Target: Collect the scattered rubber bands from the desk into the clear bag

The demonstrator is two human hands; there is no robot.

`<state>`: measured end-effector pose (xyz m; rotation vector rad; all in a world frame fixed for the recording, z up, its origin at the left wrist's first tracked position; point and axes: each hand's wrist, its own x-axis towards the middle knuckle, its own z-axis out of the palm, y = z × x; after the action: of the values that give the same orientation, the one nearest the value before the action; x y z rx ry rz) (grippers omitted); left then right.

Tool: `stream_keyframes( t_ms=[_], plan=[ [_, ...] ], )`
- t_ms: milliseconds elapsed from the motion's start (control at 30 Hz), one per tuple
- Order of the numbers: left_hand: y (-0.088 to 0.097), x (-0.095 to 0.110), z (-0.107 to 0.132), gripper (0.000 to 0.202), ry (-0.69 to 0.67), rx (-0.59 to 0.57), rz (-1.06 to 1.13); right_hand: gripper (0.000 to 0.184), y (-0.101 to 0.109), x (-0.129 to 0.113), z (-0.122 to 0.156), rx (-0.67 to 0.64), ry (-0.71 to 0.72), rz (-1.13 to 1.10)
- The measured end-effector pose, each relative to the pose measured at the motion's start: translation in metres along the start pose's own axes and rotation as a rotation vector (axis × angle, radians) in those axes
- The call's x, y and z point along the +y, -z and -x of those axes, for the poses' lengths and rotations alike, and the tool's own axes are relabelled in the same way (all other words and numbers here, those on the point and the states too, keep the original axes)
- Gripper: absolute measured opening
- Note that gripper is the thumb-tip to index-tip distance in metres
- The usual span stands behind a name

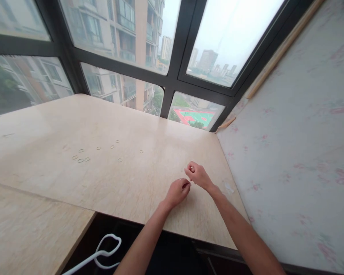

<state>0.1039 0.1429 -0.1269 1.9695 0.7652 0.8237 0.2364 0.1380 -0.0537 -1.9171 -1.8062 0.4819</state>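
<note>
While the left hand (177, 191) and the right hand (199, 176) are held close together just above the surface (137, 191), almost touching at the tips, each is curled shut in a fine pinch. Something tiny and pale shows at the fingertips (191, 168) of the right hand, but what is pinched cannot be told. A scatter of small rings (80, 159) lies flat on the surface well to the left of the hands and farther out, apart from both. A small clear scrap (228, 187) lies just right of the right hand. A white loop (108, 247) is seen below the surface edge, nearer than the left hand.

For work this fine, it is judged that the pinch is best made with the fingertips alone and with light pressure, so that a thin piece is neither bent nor flicked away. The wrists are best held low, close to the surface, so that anything dropped falls short and is easily found. The near edge is best avoided, since a small piece could be lost over it.
</note>
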Motion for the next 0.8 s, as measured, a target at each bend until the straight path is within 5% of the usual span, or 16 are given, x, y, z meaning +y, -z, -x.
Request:
stream_keyframes(
  t_ms=[167,400,800],
  plan=[
    [0.003,0.001,0.0,0.02,-0.019,-0.02,0.011,0.032,0.029,0.04,0.061,0.226,-0.218,-0.264],
    [0.003,0.002,0.0,0.02,-0.025,-0.039,-0.019,0.035,0.041,0.069,0.131,0.343,-0.377,-0.108],
    [0.003,0.002,0.001,0.023,0.003,-0.026,-0.001,0.029,0.032,0.092,0.145,0.338,-0.356,0.027]
  ],
)
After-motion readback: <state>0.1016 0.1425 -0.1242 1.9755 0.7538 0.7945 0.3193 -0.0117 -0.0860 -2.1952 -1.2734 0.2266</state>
